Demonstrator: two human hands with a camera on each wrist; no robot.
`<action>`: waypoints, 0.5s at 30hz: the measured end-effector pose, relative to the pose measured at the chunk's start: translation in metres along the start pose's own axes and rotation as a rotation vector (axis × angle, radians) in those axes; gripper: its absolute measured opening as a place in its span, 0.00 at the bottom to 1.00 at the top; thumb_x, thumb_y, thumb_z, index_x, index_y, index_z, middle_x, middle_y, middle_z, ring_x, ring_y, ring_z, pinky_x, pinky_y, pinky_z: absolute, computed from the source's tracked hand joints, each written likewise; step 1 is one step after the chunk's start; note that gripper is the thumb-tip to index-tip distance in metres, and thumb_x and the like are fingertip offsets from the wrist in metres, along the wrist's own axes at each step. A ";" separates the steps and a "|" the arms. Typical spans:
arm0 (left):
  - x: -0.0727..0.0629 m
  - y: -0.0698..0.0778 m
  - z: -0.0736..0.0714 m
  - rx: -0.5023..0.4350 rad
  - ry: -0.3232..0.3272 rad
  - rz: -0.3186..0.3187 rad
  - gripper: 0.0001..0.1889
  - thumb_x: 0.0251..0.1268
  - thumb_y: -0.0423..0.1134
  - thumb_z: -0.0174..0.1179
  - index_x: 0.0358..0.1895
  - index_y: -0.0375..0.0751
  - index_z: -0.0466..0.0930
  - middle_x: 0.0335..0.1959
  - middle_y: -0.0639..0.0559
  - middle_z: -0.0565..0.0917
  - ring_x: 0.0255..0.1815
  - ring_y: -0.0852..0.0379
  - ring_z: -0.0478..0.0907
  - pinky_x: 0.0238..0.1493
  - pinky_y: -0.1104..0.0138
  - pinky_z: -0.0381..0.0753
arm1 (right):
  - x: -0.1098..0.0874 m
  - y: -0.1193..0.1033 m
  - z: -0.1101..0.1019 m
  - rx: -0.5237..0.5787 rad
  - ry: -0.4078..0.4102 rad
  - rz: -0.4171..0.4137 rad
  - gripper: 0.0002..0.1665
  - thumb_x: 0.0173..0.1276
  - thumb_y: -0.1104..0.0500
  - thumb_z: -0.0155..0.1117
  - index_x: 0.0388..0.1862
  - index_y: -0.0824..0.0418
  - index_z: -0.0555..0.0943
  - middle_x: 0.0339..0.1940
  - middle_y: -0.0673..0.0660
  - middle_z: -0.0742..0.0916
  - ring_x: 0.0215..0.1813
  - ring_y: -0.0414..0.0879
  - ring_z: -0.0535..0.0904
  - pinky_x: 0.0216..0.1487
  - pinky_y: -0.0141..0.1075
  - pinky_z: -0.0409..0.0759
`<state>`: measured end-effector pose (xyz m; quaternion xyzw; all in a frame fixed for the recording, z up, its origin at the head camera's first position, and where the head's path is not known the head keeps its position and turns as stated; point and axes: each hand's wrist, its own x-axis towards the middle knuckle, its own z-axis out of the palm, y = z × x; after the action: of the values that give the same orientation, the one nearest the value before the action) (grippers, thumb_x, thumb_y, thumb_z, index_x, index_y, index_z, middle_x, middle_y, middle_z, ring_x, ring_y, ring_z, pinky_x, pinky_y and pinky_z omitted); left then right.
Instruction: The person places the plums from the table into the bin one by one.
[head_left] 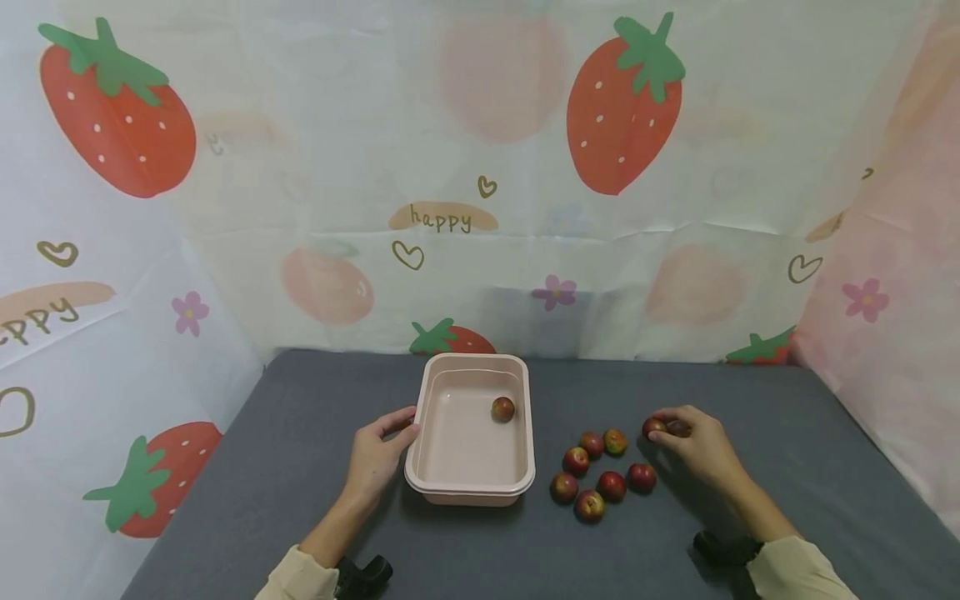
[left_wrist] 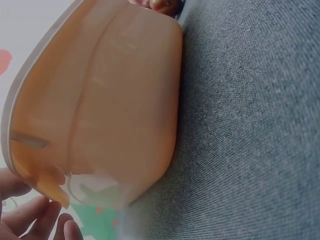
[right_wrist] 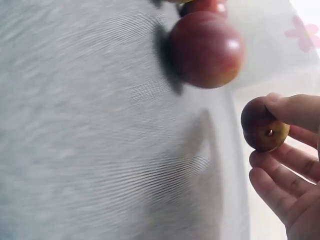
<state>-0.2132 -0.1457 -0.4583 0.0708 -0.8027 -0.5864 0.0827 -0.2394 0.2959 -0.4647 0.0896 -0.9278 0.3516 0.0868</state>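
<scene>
A pale pink plastic box (head_left: 468,467) stands on the grey cloth, one plum (head_left: 503,409) inside it toward the far right. My left hand (head_left: 378,454) holds the box's left rim; in the left wrist view the thumb and fingertips (left_wrist: 47,212) meet at that rim, close to a corner. To the right, my right hand (head_left: 697,446) pinches a red-brown plum (right_wrist: 265,125) between thumb and fingers, off to the right of a loose group. That group includes a dark red plum (head_left: 641,477) and a greenish-red plum (head_left: 615,442).
Several more plums lie between the box and my right hand, such as the nearest plum (head_left: 589,506). The grey cloth (head_left: 600,558) covers the table. A curtain (head_left: 525,275) printed with strawberries hangs behind the table and along both sides.
</scene>
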 end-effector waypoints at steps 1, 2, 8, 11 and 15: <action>0.000 0.000 0.000 0.000 0.003 -0.001 0.18 0.67 0.36 0.59 0.59 0.36 0.79 0.54 0.39 0.82 0.61 0.46 0.75 0.60 0.52 0.74 | 0.001 -0.002 -0.002 0.003 0.003 -0.006 0.19 0.63 0.57 0.69 0.51 0.66 0.82 0.45 0.64 0.84 0.48 0.61 0.83 0.41 0.45 0.83; 0.000 0.000 0.000 -0.001 0.005 0.000 0.18 0.67 0.36 0.59 0.59 0.36 0.79 0.54 0.39 0.82 0.60 0.46 0.75 0.59 0.53 0.74 | 0.003 -0.004 -0.003 0.002 0.007 -0.013 0.19 0.63 0.57 0.69 0.51 0.65 0.82 0.45 0.63 0.84 0.47 0.61 0.83 0.41 0.45 0.83; -0.001 0.000 0.001 -0.011 0.004 0.004 0.18 0.67 0.35 0.58 0.59 0.35 0.79 0.54 0.38 0.82 0.60 0.46 0.75 0.58 0.53 0.76 | 0.012 -0.017 -0.009 0.000 0.038 -0.060 0.19 0.63 0.58 0.69 0.51 0.65 0.82 0.42 0.62 0.85 0.43 0.57 0.84 0.39 0.41 0.83; 0.000 0.000 0.002 -0.013 0.002 0.004 0.19 0.67 0.35 0.58 0.59 0.35 0.78 0.54 0.38 0.82 0.60 0.45 0.75 0.59 0.53 0.75 | 0.018 -0.025 -0.012 0.004 0.046 -0.089 0.19 0.63 0.57 0.69 0.50 0.65 0.82 0.42 0.62 0.85 0.42 0.56 0.84 0.39 0.39 0.83; 0.000 0.001 0.002 0.002 0.006 -0.001 0.18 0.67 0.36 0.59 0.59 0.36 0.79 0.53 0.38 0.82 0.59 0.46 0.76 0.57 0.55 0.76 | 0.027 -0.037 -0.021 0.018 0.025 -0.094 0.20 0.64 0.56 0.68 0.52 0.66 0.81 0.44 0.64 0.85 0.43 0.57 0.84 0.41 0.42 0.83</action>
<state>-0.2133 -0.1433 -0.4583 0.0732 -0.8030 -0.5854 0.0846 -0.2555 0.2803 -0.4196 0.1295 -0.9182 0.3565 0.1142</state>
